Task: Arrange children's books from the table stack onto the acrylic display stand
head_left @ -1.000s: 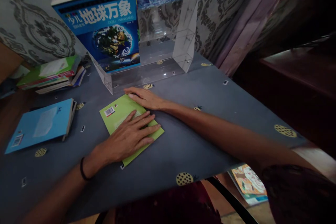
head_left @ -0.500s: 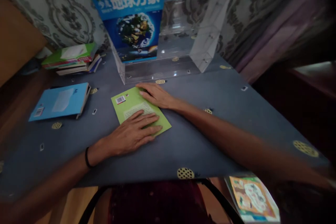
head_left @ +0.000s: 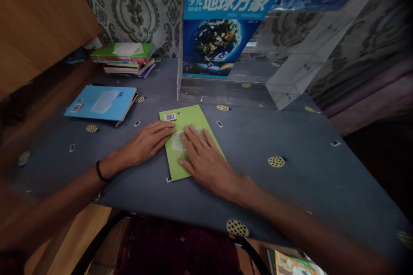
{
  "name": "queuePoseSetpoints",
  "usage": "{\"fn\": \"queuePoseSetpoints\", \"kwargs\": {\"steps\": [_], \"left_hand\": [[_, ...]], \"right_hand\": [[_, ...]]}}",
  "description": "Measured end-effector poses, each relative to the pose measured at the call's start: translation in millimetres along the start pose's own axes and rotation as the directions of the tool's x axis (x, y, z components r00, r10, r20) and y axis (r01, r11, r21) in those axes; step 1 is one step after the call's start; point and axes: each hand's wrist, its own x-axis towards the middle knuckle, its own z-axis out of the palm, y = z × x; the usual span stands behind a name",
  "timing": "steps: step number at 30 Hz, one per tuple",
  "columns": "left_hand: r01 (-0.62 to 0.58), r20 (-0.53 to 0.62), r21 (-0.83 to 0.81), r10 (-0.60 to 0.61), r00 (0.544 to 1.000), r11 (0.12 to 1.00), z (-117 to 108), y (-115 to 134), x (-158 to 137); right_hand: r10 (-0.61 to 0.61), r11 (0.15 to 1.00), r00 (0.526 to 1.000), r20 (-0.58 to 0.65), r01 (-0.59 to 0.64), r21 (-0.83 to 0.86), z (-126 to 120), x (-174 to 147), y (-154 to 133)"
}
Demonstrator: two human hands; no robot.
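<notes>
A thin green book (head_left: 180,169) lies on the table with its barcode and a pale text panel facing up. My right hand (head_left: 206,159) rests flat on its cover, fingers stretched over the text panel and covering part of it. At the book's left edge lies my left hand (head_left: 151,139), its fingers extended and the tips touching the cover. A black band circles my left wrist. Neither hand is wrapped around anything.
A blue book (head_left: 103,103) lies to the left, with a stack of books (head_left: 124,58) behind it. A clear acrylic stand (head_left: 287,81) at the back holds an Earth picture book (head_left: 222,30). Below the table's front edge are a chair and a colourful book (head_left: 297,264).
My left hand has slid from the cover's middle to its left edge. My right hand has moved from the top edge onto the middle. The book has turned slightly, and the view has shifted left.
</notes>
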Motion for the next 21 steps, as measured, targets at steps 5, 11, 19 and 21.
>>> {"fn": "queuePoseSetpoints", "kwargs": {"steps": [5, 11, 19, 21], "left_hand": [[-0.036, 0.094, 0.033, 0.033, 0.995, 0.999, -13, 0, -3], [-0.146, 0.271, 0.152, 0.101, 0.957, 0.978, -24, -1, 0], [-0.449, 0.335, 0.362, 0.335, 0.881, 0.817, -13, 9, 24], [-0.457, 0.358, 0.386, 0.327, 0.875, 0.801, -12, 9, 21]], "right_hand": [[-0.135, 0.991, 0.985, 0.105, 0.132, 0.037, -7, -11, -25], [-0.032, 0.999, 0.988, 0.151, 0.033, -0.004, -30, -27, -4], [-0.149, 0.968, 0.985, 0.082, 0.162, -0.19, -14, -28, 36], [-0.185, 0.954, 0.982, 0.019, 0.185, -0.238, -7, -26, 43]]}}
